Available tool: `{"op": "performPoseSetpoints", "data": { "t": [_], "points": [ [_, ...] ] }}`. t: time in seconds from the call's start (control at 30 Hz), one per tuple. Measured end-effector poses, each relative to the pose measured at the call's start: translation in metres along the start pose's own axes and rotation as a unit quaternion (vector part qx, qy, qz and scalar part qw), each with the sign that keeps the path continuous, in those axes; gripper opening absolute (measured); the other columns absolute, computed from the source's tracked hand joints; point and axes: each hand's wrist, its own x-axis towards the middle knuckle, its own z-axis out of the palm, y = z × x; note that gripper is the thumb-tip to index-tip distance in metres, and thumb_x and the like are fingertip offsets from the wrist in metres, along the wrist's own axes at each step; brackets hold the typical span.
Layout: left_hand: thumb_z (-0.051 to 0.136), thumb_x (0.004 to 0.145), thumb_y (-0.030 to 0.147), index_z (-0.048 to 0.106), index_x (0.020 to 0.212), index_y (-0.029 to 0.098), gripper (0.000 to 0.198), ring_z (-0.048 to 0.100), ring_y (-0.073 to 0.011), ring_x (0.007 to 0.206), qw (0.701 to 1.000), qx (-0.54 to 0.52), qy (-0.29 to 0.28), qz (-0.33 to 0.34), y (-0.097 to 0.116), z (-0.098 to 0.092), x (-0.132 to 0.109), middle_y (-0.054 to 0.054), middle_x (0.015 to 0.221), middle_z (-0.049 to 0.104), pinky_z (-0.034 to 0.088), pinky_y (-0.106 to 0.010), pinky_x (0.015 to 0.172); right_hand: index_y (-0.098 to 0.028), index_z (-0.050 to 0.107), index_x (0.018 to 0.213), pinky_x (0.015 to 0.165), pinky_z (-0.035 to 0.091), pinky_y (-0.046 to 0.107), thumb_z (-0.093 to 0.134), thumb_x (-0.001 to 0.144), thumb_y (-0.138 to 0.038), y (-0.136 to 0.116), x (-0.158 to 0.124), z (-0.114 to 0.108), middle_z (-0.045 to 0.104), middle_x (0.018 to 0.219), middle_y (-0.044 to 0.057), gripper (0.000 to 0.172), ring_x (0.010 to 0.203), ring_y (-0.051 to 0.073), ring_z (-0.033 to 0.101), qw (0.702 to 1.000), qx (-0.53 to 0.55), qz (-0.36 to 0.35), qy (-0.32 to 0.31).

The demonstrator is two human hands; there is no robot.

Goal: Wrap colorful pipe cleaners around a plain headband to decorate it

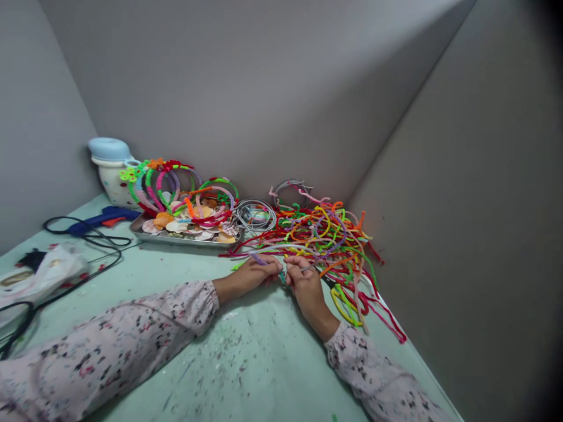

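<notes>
My left hand [255, 274] and my right hand [308, 287] meet over the table's middle, fingers pinched almost tip to tip. A purple pipe cleaner [257, 258] sticks out from my closed left hand. Between both sets of fingertips shows a short teal fuzzy pipe cleaner [282, 276], partly hidden by the fingers. My right fingers are closed on its other side. Just behind the hands lies a tangled heap of coloured pipe cleaners [321, 231]. Scissors with yellow handles [345, 305] lie right of my right hand, partly under the heap.
A metal tray [176, 239] holds shells and several fuzzy coloured hoops. Coiled grey wire [255, 215] lies beside it. A blue glue gun [101, 220] with a black cord, a lidded jar [112, 173] and a plastic bag [57, 269] are at the left. Walls rise behind and at right.
</notes>
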Motion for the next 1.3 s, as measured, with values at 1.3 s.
{"op": "performPoseSetpoints", "data": {
  "t": [1.3],
  "points": [
    [0.061, 0.073, 0.025, 0.047, 0.062, 0.015, 0.021, 0.035, -0.0040, 0.046, 0.965, -0.216, 0.143, -0.030, 0.002, -0.005, 0.009, 0.004, 0.057, 0.043, 0.023, -0.016, 0.040, -0.021, 0.058, 0.097, 0.067, 0.047, 0.029, 0.041, 0.087, -0.048, 0.023, 0.028, -0.029, 0.061, 0.090, 0.004, 0.033, 0.072, 0.014, 0.058, 0.965, 0.093, -0.058, 0.238]
  ]
}}
